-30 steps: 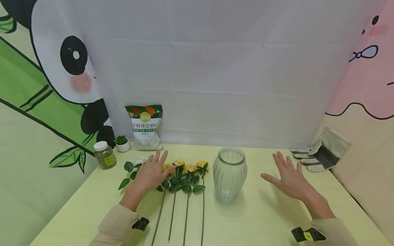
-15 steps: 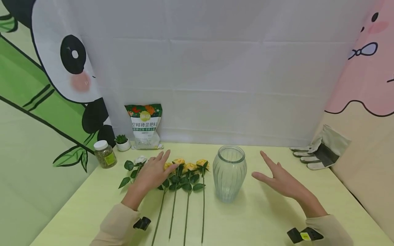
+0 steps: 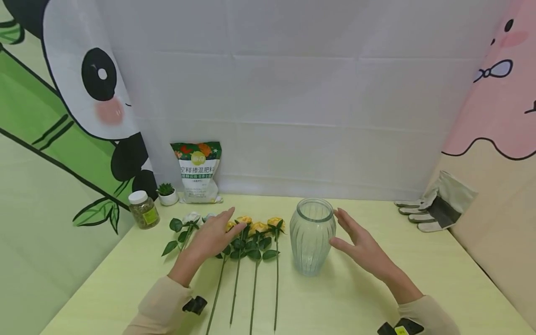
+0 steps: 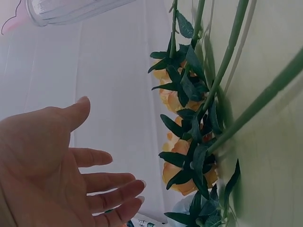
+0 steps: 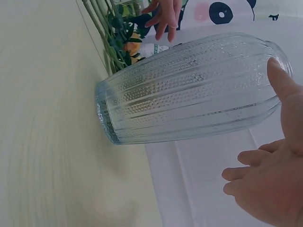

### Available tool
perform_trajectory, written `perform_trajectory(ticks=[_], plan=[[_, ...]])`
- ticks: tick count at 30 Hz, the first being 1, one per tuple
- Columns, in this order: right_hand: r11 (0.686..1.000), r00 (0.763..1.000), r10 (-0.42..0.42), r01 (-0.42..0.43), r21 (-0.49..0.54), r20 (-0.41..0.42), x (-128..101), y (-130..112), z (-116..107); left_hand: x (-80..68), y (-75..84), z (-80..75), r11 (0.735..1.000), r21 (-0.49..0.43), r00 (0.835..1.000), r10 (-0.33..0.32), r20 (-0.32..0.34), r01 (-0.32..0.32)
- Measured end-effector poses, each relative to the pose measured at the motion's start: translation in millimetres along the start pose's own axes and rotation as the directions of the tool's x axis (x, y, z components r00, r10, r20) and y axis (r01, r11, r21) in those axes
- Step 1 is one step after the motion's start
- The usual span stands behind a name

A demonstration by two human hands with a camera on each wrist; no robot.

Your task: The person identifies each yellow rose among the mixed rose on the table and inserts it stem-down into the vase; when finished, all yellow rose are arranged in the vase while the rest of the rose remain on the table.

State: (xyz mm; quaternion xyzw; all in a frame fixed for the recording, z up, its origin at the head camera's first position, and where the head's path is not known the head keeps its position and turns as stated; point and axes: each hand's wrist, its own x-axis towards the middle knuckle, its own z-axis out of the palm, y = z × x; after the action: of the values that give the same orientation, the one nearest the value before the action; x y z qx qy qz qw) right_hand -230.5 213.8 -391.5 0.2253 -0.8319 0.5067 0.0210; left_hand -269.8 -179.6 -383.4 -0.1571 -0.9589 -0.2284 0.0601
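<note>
At the far left of the bench point(image 3: 418, 260) a lidded jar point(image 3: 143, 210), a small potted plant point(image 3: 167, 194) and a printed bag point(image 3: 197, 172) stand against the backdrop, out of the working space. Nearer, the yellow roses point(image 3: 251, 232) lie side by side with stems toward the person and blooms away, so each can be taken by its stem. The left hand point(image 3: 211, 237) hovers over the leftmost blooms, its grip wide, fingers straight and holding nothing. The ribbed glass vase point(image 3: 312, 236) stands upright in the middle of the bench, mouth up, just right of the roses. The right hand point(image 3: 360, 244) is beside its right flank, grip wide, palm turned to the glass; whether the thumb touches cannot be told from the head view. A pair of work gloves point(image 3: 435, 207) lies at the far right.

The left wrist view shows the left palm clear of the blooms with a gap between them, which the head view hides. The right wrist view shows the vase's beaded ribbing and the thumb tip point(image 5: 280, 75) at the shoulder of the glass, the other fingers apart from it.
</note>
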Motion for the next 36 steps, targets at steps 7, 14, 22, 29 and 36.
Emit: perform_trajectory(ticks=[7,14,22,29,36], plan=[[0.987,1.000,-0.007,0.010,0.158,-0.023,1.5,2.0,9.4,0.3,7.5,6.3,0.998,-0.044,0.999,-0.042,0.001,0.042],[0.937,0.998,-0.010,0.030,0.349,-0.060,3.0,0.6,19.6,1.9,13.6,14.0,0.983,-0.176,0.998,-0.056,0.023,0.060],[0.916,0.998,-0.012,0.032,0.399,-0.054,3.2,0.3,27.9,7.0,16.3,27.6,0.925,-0.378,0.998,-0.008,0.055,0.028],[0.934,0.997,0.012,0.018,0.357,-0.082,2.3,-0.1,28.5,8.1,20.5,31.5,0.866,-0.494,0.996,-0.036,0.086,0.074],[0.939,0.995,0.009,0.026,0.344,-0.098,5.1,0.7,30.1,7.8,22.7,37.7,0.833,-0.547,0.995,-0.048,0.082,0.085]])
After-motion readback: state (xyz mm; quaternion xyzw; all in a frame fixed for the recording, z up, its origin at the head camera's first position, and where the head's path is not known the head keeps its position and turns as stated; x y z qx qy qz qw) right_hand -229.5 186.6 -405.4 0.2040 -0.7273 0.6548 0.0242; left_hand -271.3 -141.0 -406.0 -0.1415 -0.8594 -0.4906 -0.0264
